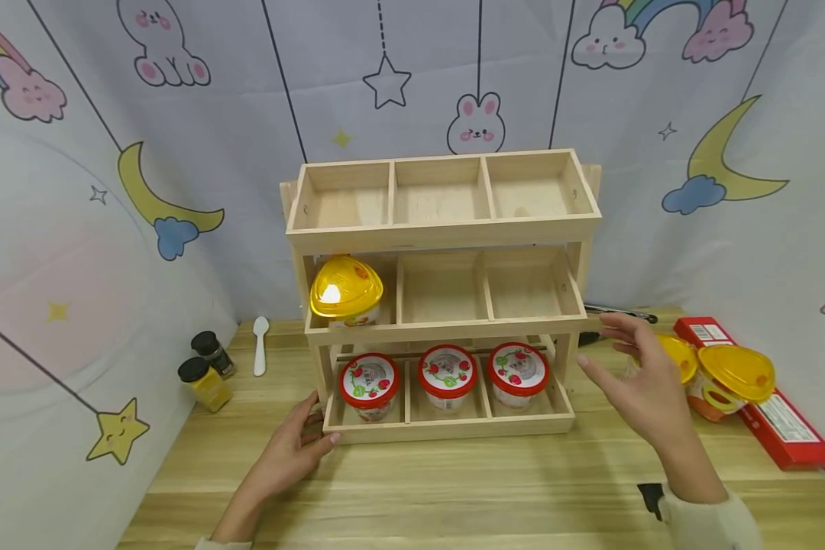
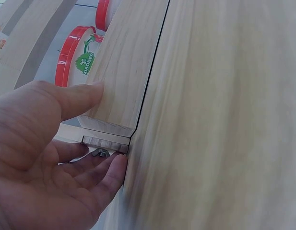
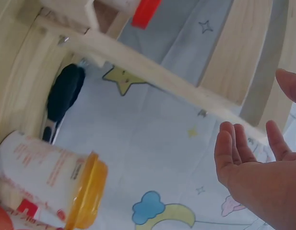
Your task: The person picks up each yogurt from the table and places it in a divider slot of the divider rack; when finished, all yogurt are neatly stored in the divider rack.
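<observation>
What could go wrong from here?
1. The left hand grips a lower corner of the wooden rack; a tug might jostle the red-lidded cups.
2. The middle-tier gold-lidded cup rises above the front rail, so a jolt might tip it.
3. The right hand hovers near the right-side gold-lidded cups; it could knock one.

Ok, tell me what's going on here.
A person's left grip holds the bottom left corner of a three-tier pale wooden rack; the right grip, holding nothing, is near its right side. Three round red-lidded cups stand in the bottom tier, and one cup with a triangular yellow lid in the middle tier's left compartment. Two more yellow-lidded cups sit at right.
</observation>
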`<state>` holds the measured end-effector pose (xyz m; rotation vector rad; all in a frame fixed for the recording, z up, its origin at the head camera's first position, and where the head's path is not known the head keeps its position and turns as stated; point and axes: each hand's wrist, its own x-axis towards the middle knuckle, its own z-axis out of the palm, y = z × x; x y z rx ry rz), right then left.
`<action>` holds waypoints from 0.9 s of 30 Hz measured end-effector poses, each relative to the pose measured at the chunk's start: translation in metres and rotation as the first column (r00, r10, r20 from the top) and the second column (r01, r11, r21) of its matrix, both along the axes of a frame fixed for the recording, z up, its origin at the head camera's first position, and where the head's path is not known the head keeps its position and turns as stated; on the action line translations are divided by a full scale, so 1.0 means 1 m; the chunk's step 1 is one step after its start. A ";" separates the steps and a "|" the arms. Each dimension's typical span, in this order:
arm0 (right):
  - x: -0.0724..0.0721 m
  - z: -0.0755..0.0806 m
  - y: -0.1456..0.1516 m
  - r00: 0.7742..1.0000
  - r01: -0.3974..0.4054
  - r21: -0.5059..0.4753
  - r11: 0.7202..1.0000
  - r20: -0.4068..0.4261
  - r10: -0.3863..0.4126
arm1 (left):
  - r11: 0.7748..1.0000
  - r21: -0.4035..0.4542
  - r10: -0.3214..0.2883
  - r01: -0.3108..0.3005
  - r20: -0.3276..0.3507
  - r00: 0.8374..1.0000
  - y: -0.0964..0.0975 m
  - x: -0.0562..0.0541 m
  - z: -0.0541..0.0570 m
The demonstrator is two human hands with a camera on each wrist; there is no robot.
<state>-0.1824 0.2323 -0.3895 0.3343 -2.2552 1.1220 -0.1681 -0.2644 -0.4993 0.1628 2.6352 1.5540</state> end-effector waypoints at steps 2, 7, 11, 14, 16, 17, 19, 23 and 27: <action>0.000 -0.003 0.007 0.999 0.029 0.012 1.000 0.020 -0.029 | 1.000 -0.003 0.000 0.000 0.001 1.000 0.000 0.000 0.000; -0.002 -0.012 0.025 0.993 0.095 0.045 0.994 0.068 -0.098 | 1.000 -0.005 0.001 -0.001 0.000 1.000 0.000 -0.001 -0.001; -0.002 -0.019 0.040 0.985 0.131 0.065 0.989 0.104 -0.137 | 1.000 -0.007 0.005 -0.005 0.000 1.000 0.000 0.000 0.000; -0.003 -0.022 0.051 0.977 0.158 0.086 0.984 0.134 -0.169 | 1.000 -0.006 0.006 -0.006 0.002 1.000 0.000 0.000 0.000; -0.005 -0.023 0.057 0.973 0.175 0.103 0.979 0.137 -0.188 | 1.000 -0.005 0.006 -0.006 0.002 1.000 0.000 0.000 0.001; -0.006 -0.024 0.060 0.971 0.180 0.106 0.978 0.142 -0.194 | 1.000 -0.004 0.006 -0.006 0.002 1.000 0.001 0.000 0.001; -0.009 -0.026 0.065 0.969 0.185 0.104 0.977 0.148 -0.199 | 1.000 -0.002 0.007 -0.007 0.002 1.000 0.001 0.000 0.001; -0.012 -0.030 0.074 0.956 0.211 0.117 0.970 0.181 -0.230 | 1.000 0.005 0.008 -0.009 0.004 1.000 0.001 0.000 0.001; -0.012 -0.033 0.081 0.939 0.256 0.131 0.958 0.201 -0.279 | 1.000 0.010 0.007 -0.007 0.009 1.000 0.001 0.000 0.001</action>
